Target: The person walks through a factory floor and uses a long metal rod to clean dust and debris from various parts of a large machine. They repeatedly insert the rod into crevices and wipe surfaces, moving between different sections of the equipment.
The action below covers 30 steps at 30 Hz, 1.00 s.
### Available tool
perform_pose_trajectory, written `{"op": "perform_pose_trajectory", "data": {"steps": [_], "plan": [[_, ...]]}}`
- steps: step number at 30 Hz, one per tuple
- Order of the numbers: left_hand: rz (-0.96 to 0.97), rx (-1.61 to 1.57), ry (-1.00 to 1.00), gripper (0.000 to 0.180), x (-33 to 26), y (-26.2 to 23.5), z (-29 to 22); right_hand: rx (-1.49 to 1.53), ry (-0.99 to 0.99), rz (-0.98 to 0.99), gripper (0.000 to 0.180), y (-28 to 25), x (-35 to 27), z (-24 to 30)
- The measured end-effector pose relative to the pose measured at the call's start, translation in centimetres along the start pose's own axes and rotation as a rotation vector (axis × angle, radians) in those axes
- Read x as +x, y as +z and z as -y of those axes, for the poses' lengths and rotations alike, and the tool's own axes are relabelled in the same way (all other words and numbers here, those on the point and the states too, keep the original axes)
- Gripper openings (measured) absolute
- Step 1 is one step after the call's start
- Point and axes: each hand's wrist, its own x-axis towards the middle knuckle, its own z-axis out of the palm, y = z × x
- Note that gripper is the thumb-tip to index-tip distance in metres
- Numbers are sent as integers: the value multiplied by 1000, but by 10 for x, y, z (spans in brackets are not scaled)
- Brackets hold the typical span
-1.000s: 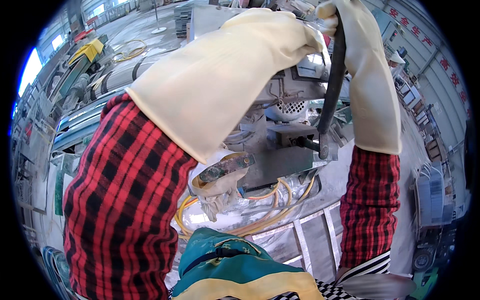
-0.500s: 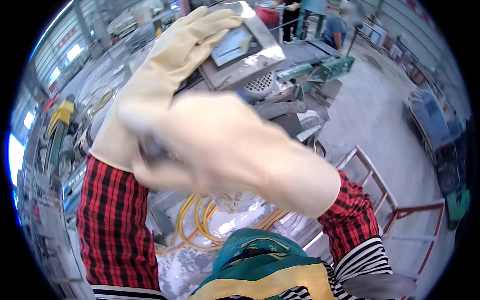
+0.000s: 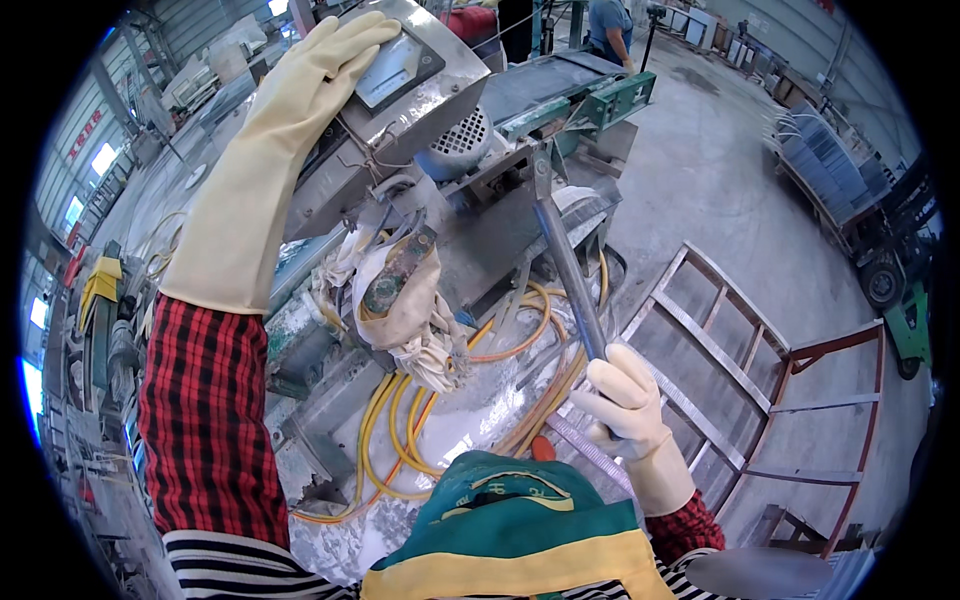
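Note:
My left hand (image 3: 310,90), in a long cream rubber glove, rests with fingers stretched out on a metal control box (image 3: 450,95), beside its pale display panel (image 3: 388,70). My right hand (image 3: 632,410), gloved alike, is at the lower right with its fingers curled at the near end of a grey metal bar (image 3: 570,265). That bar slants up and away to a flat metal link (image 3: 542,172) by the machine. The bar's near end is hidden by my fingers. Between my arms, cream cloth (image 3: 405,315) hangs bundled on the machine.
Yellow and orange hoses (image 3: 405,440) coil on the wet floor below. A metal frame (image 3: 715,375) lies to the right. Farther off are a green machine bed (image 3: 615,105), a person in blue (image 3: 610,30), and a forklift (image 3: 885,280) beside stacked slabs (image 3: 825,165).
My right hand has moved from in front of my left forearm down and right to the bar's end. My left hand stays on the control box, while the view has shifted.

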Motion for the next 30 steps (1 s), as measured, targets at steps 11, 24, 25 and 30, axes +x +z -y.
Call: {"op": "perform_pose_trajectory", "data": {"steps": [11,24,25,30], "plan": [[62,-42,9,28,12,-6,-4,357,721,-613,28,40,-61,11],[54,-320,-183,29,15,-4,-23,1229,847,-1240,47,39,-100,-123],[65,-318,-192,29,15,-9,-24,1273,843,-1309,47,36,-93,-146],[257,53,-64,44,15,-16,-14,1407,1016,-1332,40,29,-64,-185]]}}
